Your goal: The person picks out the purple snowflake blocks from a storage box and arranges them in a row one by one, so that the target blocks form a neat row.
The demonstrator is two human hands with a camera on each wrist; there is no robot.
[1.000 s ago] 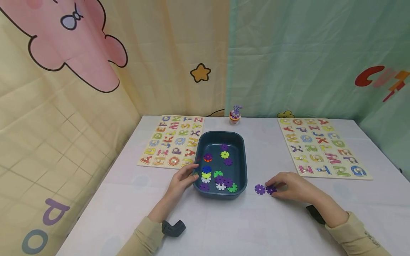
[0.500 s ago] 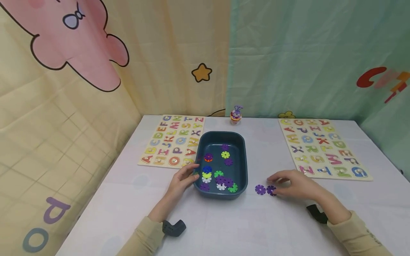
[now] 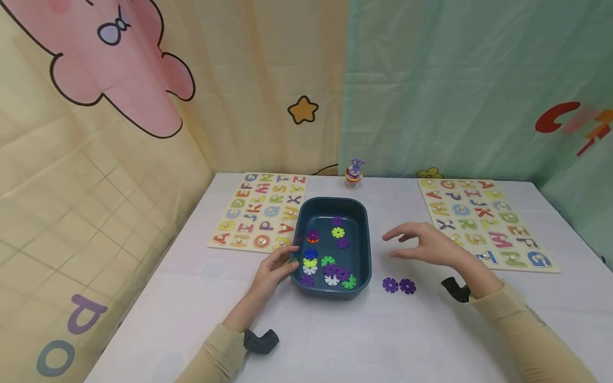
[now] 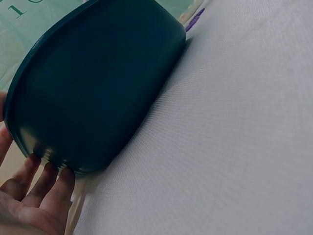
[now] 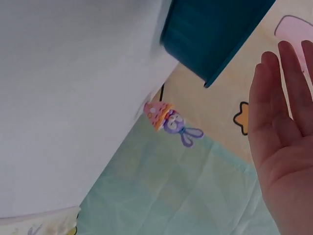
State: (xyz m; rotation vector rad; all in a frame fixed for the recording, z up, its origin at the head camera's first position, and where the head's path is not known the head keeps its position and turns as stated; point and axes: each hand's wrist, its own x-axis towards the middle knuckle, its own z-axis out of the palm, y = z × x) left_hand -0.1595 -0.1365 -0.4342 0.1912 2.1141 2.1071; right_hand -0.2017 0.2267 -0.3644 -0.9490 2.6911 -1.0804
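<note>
Purple discs point(image 3: 390, 285): lie flat as a pair on the surface point(image 3: 335, 340), just right of the blue-green basin point(image 3: 330, 294), at the near end; touching or barely apart, cannot tell. Right hand point(image 3: 423, 244): hovers beyond the pair, on the far side, fingers apart and holding nothing. Left hand point(image 3: 270, 271): grips the basin's left rim toward the near end.

Likeliest trouble: a knock to the pair. Could come from the right sleeve point(image 3: 517, 324) or the black wrist mount point(image 3: 455, 290), dragged low over such thin pieces; could come equally from the basin, on a careless push to the right.

Inside the basin, an overlapping near-right cluster point(image 3: 342, 273) and, at left, an overlapping blue, yellow and white row point(image 3: 310, 262). Could lift two at once, or snag notch in notch, on a hurried pinch. Could also skid away, being so flat.

With too firm a downward press at the left rim, might tilt the basin and slide the loose pieces leftward. With a shove left, may disturb the left letter board point(image 3: 258, 213), just beside the basin; any contact hidden from view.
</note>
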